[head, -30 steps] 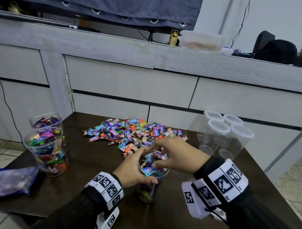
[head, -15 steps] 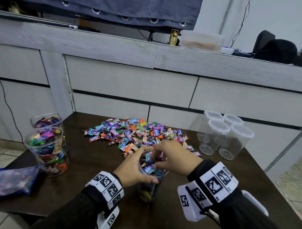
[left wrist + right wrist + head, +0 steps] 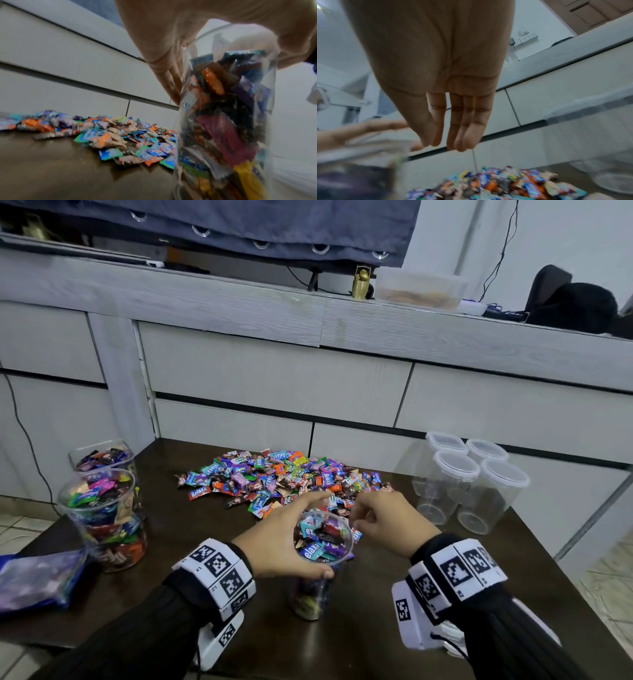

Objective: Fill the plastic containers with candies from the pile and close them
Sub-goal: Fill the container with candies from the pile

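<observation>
One clear plastic container (image 3: 322,563) brimming with wrapped candies stands on the dark surface (image 3: 359,642), gripped by your left hand (image 3: 277,542). Your right hand (image 3: 387,522) hovers beside it, fingers relaxed, empty.

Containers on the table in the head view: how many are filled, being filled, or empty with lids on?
Filled, at the left: 2, a near container and a far container
Being filled, held by the left hand: 1, an open container
Empty with lids on, at the right: 4, a lidded cluster
Total: 7
</observation>
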`<state>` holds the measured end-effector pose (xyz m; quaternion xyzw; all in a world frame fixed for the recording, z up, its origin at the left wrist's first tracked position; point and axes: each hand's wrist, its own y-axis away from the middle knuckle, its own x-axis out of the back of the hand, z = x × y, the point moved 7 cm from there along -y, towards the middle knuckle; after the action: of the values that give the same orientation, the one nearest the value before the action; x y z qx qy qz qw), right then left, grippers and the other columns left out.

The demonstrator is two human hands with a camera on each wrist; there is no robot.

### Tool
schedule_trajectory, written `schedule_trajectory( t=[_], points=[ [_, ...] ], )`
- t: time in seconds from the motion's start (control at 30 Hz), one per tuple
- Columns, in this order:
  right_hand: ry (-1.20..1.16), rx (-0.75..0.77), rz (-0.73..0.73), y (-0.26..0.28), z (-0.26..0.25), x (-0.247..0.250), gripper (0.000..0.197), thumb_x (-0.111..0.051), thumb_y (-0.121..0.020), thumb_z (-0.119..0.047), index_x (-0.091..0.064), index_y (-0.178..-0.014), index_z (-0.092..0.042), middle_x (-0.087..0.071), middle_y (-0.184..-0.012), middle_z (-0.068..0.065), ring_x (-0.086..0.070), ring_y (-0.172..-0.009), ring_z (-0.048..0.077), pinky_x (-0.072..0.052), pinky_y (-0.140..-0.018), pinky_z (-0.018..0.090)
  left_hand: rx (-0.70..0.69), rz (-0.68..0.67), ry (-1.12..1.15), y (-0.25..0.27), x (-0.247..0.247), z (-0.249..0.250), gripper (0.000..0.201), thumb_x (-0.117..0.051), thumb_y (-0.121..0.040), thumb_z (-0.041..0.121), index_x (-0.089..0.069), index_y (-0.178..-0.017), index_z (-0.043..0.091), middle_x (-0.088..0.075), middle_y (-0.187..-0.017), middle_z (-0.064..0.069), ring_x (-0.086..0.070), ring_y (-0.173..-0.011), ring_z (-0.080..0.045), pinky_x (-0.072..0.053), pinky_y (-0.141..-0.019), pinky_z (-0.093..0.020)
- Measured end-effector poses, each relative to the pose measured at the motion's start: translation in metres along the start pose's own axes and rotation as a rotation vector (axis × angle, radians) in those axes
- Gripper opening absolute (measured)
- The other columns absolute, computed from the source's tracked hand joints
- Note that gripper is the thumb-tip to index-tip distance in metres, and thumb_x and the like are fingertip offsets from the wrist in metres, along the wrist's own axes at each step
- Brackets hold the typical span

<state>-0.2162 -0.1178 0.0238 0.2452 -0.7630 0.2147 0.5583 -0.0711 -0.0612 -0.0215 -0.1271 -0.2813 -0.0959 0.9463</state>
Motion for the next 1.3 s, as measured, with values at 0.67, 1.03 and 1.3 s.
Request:
schedule_trajectory(
  t=[0.67, 1.03, 1.3],
  points=[
    [0.129, -0.49, -0.381, 0.022, 0.099, -0.114, 0.072, -0.078, -0.072, -0.042, -0.043, -0.128, -0.015, -0.041, -0.133, 0.01, -0.047, -0.124, 0.029, -0.045, -0.099, 0.035, 0.467, 0.052, -1.156, 0.1, 0.135, -0.039, 0.096, -0.018, -0.057, 0.083, -0.026, -0.146, 0.05, -0.036, -0.151, 0.006, -0.018, -0.147, -0.022, -0.011, -0.118, -0.051],
    [0.148, -0.475, -0.373, 0.02, 0.102, -0.115, 0.072, -0.078, -0.072, -0.042, -0.042, -0.128, -0.014, -0.04, -0.133, 0.011, -0.048, -0.123, 0.03, -0.046, -0.098, 0.035, 0.638, 0.087, -1.062, 0.106, 0.142, -0.066, 0.081, -0.064, -0.076, 0.067, -0.021, -0.141, 0.045, -0.013, -0.163, 0.002, -0.01, -0.15, -0.032, -0.023, -0.116, -0.058],
    [0.139, -0.474, -0.378, 0.021, 0.104, -0.117, 0.071, -0.077, -0.073, -0.042, -0.042, -0.128, -0.014, -0.04, -0.133, 0.011, -0.046, -0.124, 0.031, -0.045, -0.099, 0.038, 0.546, 0.033, -0.993, 0.113, 0.157, -0.067, 0.078, -0.071, -0.075, 0.059, -0.027, -0.137, 0.045, -0.014, -0.162, 0.005, -0.008, -0.15, -0.026, -0.019, -0.12, -0.047]
  ],
)
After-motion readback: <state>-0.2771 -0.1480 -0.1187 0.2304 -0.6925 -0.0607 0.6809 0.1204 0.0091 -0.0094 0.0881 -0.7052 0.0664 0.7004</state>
